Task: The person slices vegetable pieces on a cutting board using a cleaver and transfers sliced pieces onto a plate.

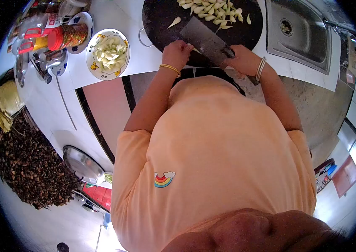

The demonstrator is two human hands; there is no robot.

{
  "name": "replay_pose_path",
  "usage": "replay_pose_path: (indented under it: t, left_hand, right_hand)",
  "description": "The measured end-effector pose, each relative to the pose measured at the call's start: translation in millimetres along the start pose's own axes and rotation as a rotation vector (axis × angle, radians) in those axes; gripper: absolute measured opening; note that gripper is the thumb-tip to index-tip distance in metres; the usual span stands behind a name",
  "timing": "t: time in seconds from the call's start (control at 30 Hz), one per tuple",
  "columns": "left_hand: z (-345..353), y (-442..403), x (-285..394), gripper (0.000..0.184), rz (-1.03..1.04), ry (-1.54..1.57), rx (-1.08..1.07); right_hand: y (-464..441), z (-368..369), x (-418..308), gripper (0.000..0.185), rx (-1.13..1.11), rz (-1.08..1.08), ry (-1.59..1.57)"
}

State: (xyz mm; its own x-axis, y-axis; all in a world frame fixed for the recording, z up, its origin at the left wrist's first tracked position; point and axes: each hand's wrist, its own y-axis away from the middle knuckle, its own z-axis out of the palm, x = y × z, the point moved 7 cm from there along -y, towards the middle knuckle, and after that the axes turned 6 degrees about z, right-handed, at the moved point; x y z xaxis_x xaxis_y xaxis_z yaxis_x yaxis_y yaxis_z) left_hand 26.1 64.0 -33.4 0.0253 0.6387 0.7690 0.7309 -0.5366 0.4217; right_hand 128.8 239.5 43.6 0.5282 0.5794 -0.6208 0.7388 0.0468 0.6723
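Observation:
My right hand (245,62) grips the handle of a broad, dark-bladed cleaver (205,41), which slants over the round dark chopping board (157,25). Close to the blade's edge, the fingers of my left hand (177,54) are pinched together at the board's near edge. A small pale piece, apparently a garlic clove (195,50), shows at those fingertips, partly hidden. Toward the far side of the board lies a pile of peeled garlic cloves (213,10), with one loose clove (174,22) left of the blade.
Left of the board, a patterned white plate (90,67) holds more pale cloves. Beyond it stand a red-lidded spice jar (62,37) and other containers. A steel sink (321,56) is set in the counter at right. Firewood-like dark pieces (26,164) are heaped at lower left.

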Motion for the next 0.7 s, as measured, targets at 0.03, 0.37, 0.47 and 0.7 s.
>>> replay_pose_path:
  t: [0.03, 0.37, 0.47, 0.7]
  left_hand:
    - [0.4, 0.5, -1.0, 0.03, 0.0, -0.003, 0.005]
    - [-3.2, 2.5, 6.2, 0.033, 0.17, -0.254, 0.149]
    - [-8.4, 3.6, 16.5, 0.033, 0.219, -0.375, 0.208]
    - [-64.9, -44.1, 45.1, 0.025, 0.414, -0.419, 0.502]
  right_hand:
    - [-0.8, 0.4, -3.2, 0.021, -0.049, -0.018, -0.025]
    - [-31.0, 45.2, 38.5, 0.035, 0.079, 0.141, -0.366]
    - [-17.2, 34.2, 32.9, 0.034, 0.2, 0.113, -0.455]
    - [0.3, 27.6, 36.6, 0.03, 0.186, 0.125, -0.376]
